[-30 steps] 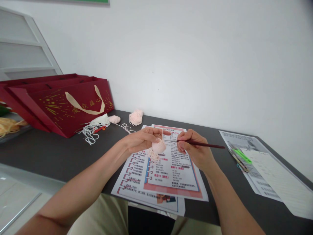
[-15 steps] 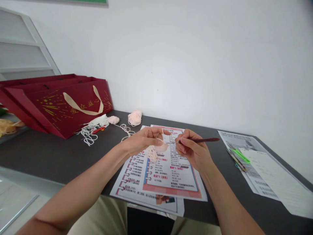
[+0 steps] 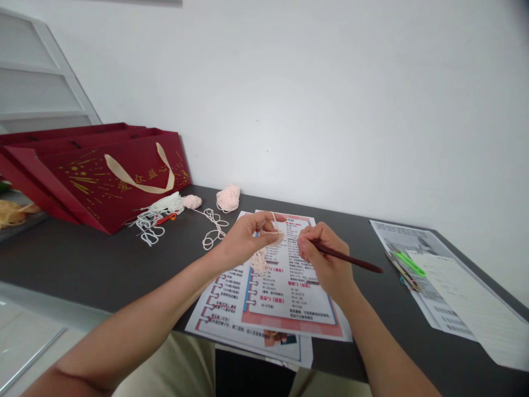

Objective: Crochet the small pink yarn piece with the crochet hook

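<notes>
Flanking crochet piece [image 3: 275, 238], hook [image 3: 351, 258]: bag [image 3: 74, 198], yarn [image 3: 228, 197], papers [image 3: 438, 275].

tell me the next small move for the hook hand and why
Probably ease the crochet hook tip into the edge of the pink crochet piece: the left hand pinches the piece, and the right hand holds the hook pointed at it, with its tip hidden by fingers.

The dark table [image 3: 82, 259] carries printed instruction sheets [image 3: 289, 298] directly beneath the grip, where the left hand [image 3: 243, 240] and right hand [image 3: 326, 259] meet. Beyond the grip and to its left lie a pink yarn ball [image 3: 228, 197], a looped strand [image 3: 212, 232] and a white yarn tangle [image 3: 159, 212]. Farther left sit red gift bags [image 3: 103, 176] (leaning over). Well right of the grip lie more papers [image 3: 446, 286].
</notes>
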The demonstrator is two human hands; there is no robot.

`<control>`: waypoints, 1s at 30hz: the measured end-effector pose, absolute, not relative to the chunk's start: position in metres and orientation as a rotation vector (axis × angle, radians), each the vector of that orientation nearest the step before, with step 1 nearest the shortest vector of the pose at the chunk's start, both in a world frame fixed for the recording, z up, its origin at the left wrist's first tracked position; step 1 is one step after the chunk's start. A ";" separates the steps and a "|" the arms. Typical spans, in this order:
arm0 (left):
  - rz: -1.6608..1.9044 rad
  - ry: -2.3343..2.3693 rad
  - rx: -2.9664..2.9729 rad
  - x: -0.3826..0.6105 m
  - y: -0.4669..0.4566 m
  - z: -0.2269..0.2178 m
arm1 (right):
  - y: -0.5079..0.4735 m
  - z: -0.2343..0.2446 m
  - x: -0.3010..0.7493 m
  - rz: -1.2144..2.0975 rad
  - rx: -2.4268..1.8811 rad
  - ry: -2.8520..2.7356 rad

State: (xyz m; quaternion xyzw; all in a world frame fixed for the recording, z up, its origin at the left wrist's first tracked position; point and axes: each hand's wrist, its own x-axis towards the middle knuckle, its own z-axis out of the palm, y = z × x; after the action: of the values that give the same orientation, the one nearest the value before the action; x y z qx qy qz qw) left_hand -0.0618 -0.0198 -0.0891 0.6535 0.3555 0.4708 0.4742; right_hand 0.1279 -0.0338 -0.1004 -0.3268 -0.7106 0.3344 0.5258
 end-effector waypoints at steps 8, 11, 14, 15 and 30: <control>1.163 0.990 1.667 -0.056 -0.022 -0.094 | -0.036 -0.116 0.114 0.276 -0.679 -1.960; 1.097 0.834 1.439 -0.055 -0.021 -0.094 | -0.032 -0.120 0.114 0.189 -0.536 -2.029; 1.023 0.695 1.192 -0.055 -0.020 -0.094 | -0.029 -0.122 0.116 0.027 -0.471 -2.113; 1.011 0.674 1.134 -0.054 -0.020 -0.094 | -0.029 -0.123 0.117 -0.039 -0.470 -2.127; 1.230 0.798 1.366 -0.057 -0.016 -0.097 | -0.037 -0.105 0.106 0.979 -0.764 -1.305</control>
State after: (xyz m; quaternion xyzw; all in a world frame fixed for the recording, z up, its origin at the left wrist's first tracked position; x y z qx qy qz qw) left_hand -0.0569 -0.0163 -0.0968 0.5743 0.3355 0.5173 0.5385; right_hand 0.1063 -0.0373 -0.1048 -0.3326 -0.5676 0.4260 0.6211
